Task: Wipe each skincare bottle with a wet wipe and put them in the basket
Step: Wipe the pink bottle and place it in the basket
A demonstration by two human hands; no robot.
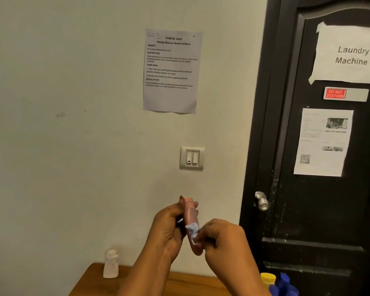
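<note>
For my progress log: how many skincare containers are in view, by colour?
pink tube: 1
white bottle: 1
yellow-capped bottle, cropped at the edge: 1
blue bottle, cropped at the edge: 1
Total: 4

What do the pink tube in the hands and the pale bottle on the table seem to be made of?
Pink tube, above the wet wipe: probably plastic, matte; its colour is even and no glare shows.
Pale bottle: seemingly translucent frosted plastic, since its body looks cloudy; glass cannot be excluded.
</note>
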